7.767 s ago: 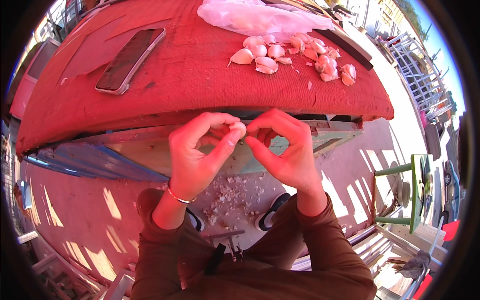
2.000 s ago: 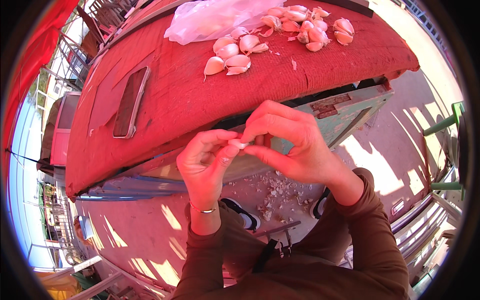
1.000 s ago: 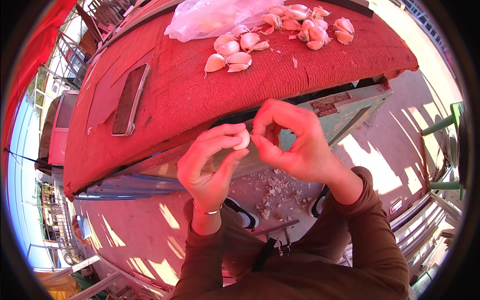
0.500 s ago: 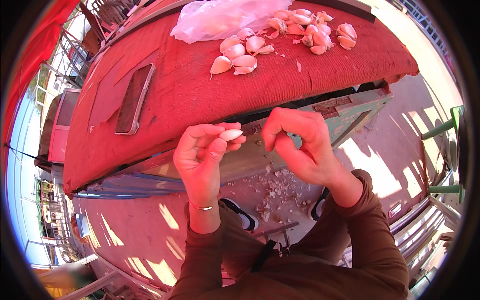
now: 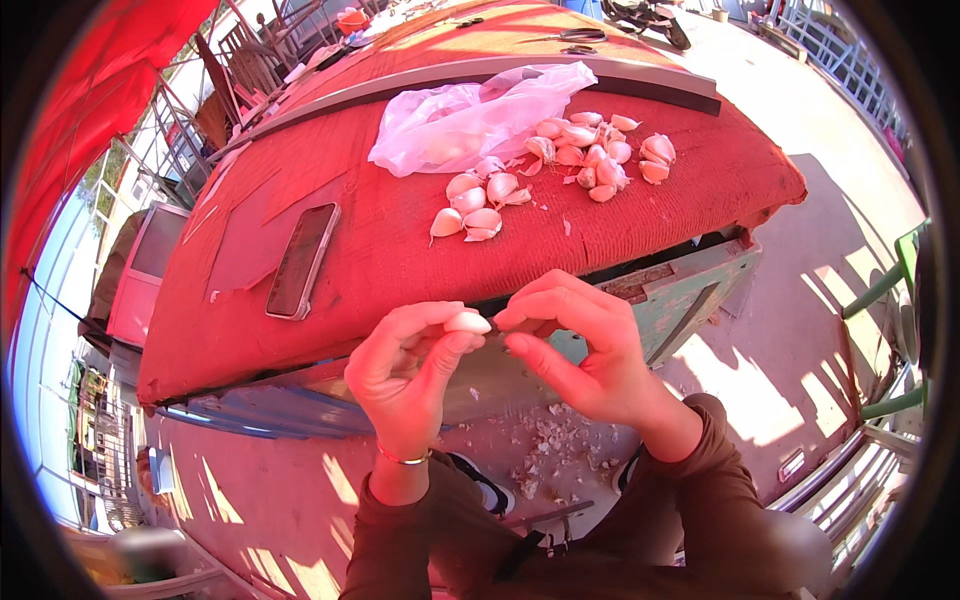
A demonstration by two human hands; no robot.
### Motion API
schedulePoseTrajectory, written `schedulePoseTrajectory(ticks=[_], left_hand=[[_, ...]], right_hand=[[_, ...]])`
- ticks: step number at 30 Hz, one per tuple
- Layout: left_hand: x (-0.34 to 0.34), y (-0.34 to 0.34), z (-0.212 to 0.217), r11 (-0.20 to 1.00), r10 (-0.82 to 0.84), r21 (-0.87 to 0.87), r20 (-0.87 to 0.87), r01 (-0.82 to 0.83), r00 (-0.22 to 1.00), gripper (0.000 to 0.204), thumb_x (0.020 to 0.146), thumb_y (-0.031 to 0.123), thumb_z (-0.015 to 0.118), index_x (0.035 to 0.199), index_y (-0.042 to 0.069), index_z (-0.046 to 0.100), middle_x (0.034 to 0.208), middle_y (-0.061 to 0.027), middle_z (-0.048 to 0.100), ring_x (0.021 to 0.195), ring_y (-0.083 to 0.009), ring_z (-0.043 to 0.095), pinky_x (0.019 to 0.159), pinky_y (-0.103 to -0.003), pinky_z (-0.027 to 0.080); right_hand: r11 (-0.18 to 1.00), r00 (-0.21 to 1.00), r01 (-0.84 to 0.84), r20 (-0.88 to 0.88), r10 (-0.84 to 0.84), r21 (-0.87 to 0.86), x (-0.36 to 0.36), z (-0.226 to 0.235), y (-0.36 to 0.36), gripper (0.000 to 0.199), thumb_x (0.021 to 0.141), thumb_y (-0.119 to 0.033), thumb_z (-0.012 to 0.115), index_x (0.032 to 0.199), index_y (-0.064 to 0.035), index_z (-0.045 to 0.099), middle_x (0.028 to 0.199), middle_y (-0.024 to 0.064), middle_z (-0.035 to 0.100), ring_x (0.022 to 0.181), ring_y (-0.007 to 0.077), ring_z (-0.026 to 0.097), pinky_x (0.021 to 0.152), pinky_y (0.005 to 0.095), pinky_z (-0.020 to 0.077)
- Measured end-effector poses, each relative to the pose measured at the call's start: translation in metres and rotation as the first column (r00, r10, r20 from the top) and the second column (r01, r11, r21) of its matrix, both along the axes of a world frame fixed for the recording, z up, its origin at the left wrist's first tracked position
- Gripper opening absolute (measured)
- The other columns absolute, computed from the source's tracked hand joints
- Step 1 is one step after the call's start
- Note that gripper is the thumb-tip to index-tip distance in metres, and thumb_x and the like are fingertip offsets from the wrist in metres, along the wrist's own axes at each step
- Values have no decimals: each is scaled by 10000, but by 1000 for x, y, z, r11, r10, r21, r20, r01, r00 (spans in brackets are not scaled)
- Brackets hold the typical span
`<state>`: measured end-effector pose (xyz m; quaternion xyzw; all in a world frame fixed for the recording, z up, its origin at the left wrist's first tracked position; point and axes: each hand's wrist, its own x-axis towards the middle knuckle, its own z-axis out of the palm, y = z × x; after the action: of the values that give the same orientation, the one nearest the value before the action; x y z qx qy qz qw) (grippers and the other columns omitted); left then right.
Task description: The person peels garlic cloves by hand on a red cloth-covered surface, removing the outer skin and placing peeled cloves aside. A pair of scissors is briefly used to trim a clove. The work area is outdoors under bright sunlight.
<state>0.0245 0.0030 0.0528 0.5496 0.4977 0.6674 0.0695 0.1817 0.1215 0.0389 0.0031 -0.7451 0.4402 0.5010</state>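
Note:
A peeled, pale garlic clove (image 5: 467, 322) is pinched between the thumb and fingers of my left hand (image 5: 405, 370), just off the table's near edge. Close to its tip is my right hand (image 5: 585, 355), thumb and forefinger apart and nothing plainly held between them. Beyond my hands, on the red-covered table (image 5: 390, 240), lies a small group of unpeeled garlic cloves (image 5: 468, 200). A second heap of cloves (image 5: 600, 160) sits farther right, beside a crumpled pinkish plastic bag (image 5: 470, 120).
A phone (image 5: 303, 260) lies on the table's left part. Behind the bag runs a long dark bar (image 5: 450, 75), with scissors (image 5: 575, 37) past it. Garlic skins (image 5: 550, 445) litter the ground between my feet. Green legs of a seat (image 5: 895, 290) stand at the right.
My right hand has uncurled, its fingers reaching toward the clove's tip. The left hand keeps its pinch on the clove. The view has tilted up, bringing the table's far side into sight.

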Motion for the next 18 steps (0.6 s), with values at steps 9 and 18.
schedulePoseTrajectory(ticks=[9,18], left_hand=[[-85,125,121,927,299,-51,-499,-372,814,142,966,117,744,1044,-1,756,973,-54,779,901,-101,713,813,-262,558],[-60,106,110,928,155,-203,-552,-313,819,87,960,59,693,972,-9,747,878,-17,732,766,-80,643,707,-238,520]], right_hand=[[997,994,66,-80,-69,-42,25,11,15,87,971,27,658,1048,56,685,996,119,685,777,139,683,686,256,533],[942,968,100,-187,-166,-319,53,22,23,100,976,2,666,1066,30,698,939,54,684,793,105,666,681,248,521]])
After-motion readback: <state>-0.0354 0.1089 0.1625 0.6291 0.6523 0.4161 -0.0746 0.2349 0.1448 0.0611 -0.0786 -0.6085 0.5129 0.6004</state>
